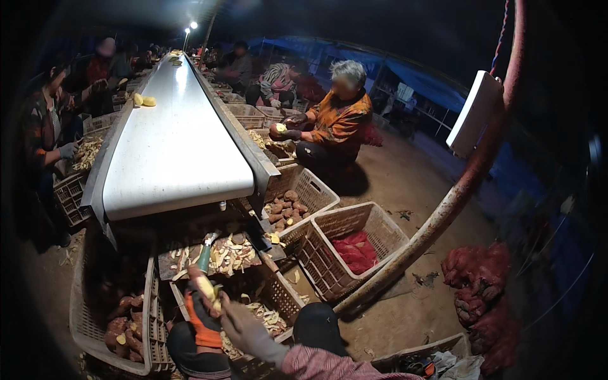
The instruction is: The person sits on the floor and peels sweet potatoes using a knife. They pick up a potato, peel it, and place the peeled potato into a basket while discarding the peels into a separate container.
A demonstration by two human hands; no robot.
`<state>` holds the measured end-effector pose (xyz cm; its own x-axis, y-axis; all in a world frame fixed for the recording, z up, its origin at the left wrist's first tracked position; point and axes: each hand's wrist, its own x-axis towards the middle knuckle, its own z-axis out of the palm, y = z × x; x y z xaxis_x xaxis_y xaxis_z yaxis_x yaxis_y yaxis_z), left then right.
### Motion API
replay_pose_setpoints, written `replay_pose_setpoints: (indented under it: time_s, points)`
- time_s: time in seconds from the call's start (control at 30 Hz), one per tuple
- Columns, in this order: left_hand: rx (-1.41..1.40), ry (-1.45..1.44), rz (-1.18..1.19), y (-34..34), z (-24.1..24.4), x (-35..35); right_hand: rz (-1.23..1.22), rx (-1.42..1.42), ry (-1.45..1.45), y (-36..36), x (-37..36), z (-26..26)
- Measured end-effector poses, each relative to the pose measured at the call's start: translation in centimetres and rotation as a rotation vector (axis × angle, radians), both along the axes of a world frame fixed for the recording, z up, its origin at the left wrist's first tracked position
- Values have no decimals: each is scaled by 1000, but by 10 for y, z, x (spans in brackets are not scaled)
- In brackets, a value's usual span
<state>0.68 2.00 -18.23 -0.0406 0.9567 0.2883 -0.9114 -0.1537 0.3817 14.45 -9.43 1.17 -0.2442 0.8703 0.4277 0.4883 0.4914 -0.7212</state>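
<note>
My left hand (203, 316), in an orange and dark glove, holds a partly peeled sweet potato (205, 287) upright over a crate of peelings. Beside it, my right hand (247, 327) wears a pale glove, its fingers closed near the tuber's lower end; what they grip, perhaps a peeler, is hidden. Just beyond the tuber, a green-handled tool (204, 256) stands among peel strips (232, 254) on a board. Unpeeled sweet potatoes (124, 332) lie in the crate on the left.
A white conveyor belt (175, 142) runs away ahead, with people seated along both sides. Plastic crates (327, 280) stand to the right, one holding red mesh (355, 251). A rusty curved pipe (441, 209) crosses the right side. Filled red net bags (479, 285) lie on the floor.
</note>
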Motion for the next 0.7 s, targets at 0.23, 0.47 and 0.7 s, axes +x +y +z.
replay_pose_setpoints:
  time_s: [0.23,0.47,0.7]
  points:
    - [-326,-20,5,-28,73,-3,11,-24,158,20,10,20]
    - [-276,878,398,-45,57,-11,68,-270,3,-31,12,-20]
    - [-374,119,235,-46,82,13,-48,-165,-5,48,-3,24]
